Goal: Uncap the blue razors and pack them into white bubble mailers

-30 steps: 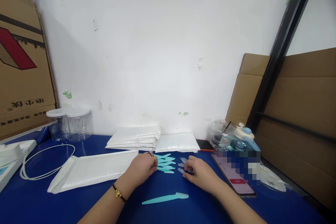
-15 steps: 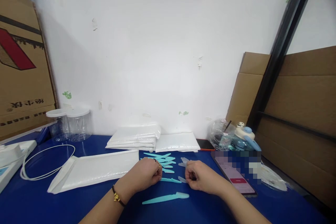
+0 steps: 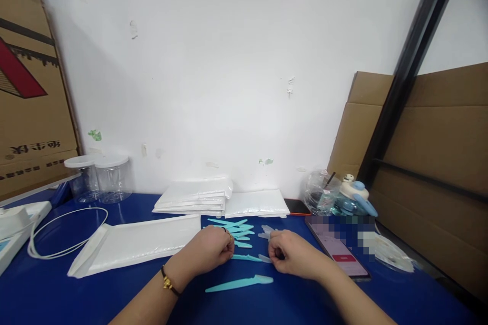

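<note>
Between my two hands lies a teal razor-like stick (image 3: 248, 258) on the blue table (image 3: 57, 289). My left hand (image 3: 211, 250) pinches its handle end. My right hand (image 3: 293, 255) grips its clear cap end. Behind my hands sits a small heap of the same teal sticks (image 3: 234, 228), with a few clear caps (image 3: 266, 232) beside it. One more capped teal stick (image 3: 240, 283) lies alone in front of my hands.
A white padded mailer (image 3: 133, 246) lies at left, a stack of mailers (image 3: 198, 198) at the back. A phone (image 3: 337, 251) lies at right beside a bag of items (image 3: 324, 197). Clear jars (image 3: 101, 177), a white cable (image 3: 64, 231) and cardboard boxes (image 3: 438, 142) surround the table.
My hands pulled back from the heap towards me, each holding one end of a teal stick. The view tilted slightly upward.
</note>
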A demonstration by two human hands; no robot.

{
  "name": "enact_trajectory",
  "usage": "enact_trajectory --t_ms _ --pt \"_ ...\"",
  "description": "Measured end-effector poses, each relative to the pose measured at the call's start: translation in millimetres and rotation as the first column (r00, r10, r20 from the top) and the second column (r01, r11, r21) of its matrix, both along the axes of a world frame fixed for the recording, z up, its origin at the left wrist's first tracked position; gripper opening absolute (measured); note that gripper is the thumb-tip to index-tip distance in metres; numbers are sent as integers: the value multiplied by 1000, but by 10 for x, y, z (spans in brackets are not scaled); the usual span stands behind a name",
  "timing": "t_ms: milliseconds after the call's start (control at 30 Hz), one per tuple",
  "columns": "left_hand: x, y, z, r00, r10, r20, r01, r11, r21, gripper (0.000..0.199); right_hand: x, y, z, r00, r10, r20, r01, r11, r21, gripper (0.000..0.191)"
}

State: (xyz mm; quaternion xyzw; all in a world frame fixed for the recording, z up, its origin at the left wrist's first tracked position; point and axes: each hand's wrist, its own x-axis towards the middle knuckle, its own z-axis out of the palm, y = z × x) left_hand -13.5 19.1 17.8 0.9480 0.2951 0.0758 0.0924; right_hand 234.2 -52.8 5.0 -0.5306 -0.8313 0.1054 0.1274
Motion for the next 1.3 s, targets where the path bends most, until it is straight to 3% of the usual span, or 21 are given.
enact_trajectory --t_ms 367,600,733,867,1100,1300 --pt "21 -22 25 1000 -1 20 3 998 -57 16 -50 -2 -23 999 15 -32 -15 1000 3 14" --pt "29 -35 -17 999 -35 27 39 985 -171 15 -131 -33 32 992 49 -119 -57 996 -66 16" --pt "6 46 -35 998 29 52 -23 993 -112 17 30 -56 195 990 -69 -125 64 997 -49 14" --pt "-25 146 -72 994 93 61 -93 996 -8 20 272 -48 290 979 -204 -24 204 979 1 14" --pt "-6 179 -107 997 64 34 -65 997 30 14 303 -14 182 988 -140 67 143 989 -38 16" --pt "7 141 -127 998 -14 55 11 999 45 22 120 27 38 989 -96 -113 88 993 -74 12"
